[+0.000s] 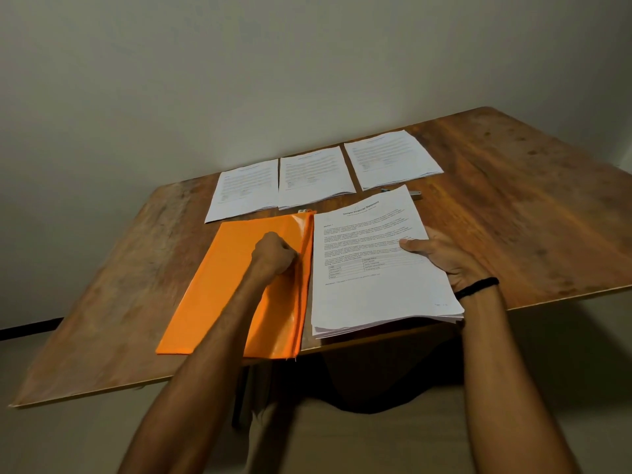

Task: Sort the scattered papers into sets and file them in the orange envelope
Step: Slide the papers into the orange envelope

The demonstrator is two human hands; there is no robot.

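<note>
The orange envelope (219, 289) lies flat by the near edge of the tabletop (513, 217), a bit left of the middle. It is bright and shiny. Its long right side looks like the open side, with thin layers showing there. The left hand (273, 254) sits on that side with its grip curled tight on the top layer, I think to lift it and make a gap. Just beside the envelope, on its right, is a thick stack of papers (369, 275). The top page has a title, lines of print and a small table. The right hand (441, 258) has its grip clamped on the stack's right side, thumb on top, so it looks ready to slide the stack in. A row of three more paper sets (315, 177) waits near the far edge, so the sorting looks done.
</note>
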